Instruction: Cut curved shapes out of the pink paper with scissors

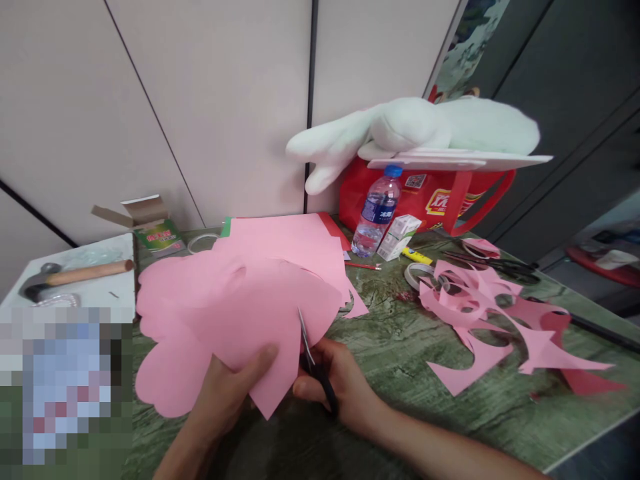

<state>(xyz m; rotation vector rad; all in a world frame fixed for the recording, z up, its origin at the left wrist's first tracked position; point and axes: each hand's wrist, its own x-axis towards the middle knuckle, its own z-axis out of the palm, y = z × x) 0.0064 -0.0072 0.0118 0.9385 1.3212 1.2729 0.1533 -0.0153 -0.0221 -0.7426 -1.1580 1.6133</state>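
Observation:
My left hand grips a sheet of pink paper near its lower edge, thumb on top and the other fingers hidden beneath. Black-handled scissors are in my right hand, fingers wrapped round the handles. One blade shows on top of the sheet, pointing away from me, and the cut edge runs beside it. Under and left of this sheet lies a pink paper shape with a scalloped edge. More pink paper is stacked behind it.
Curved pink offcuts and a tape roll lie on the right. At the back stand a water bottle, a small carton and a red bag below a white plush toy. A hammer rests at left.

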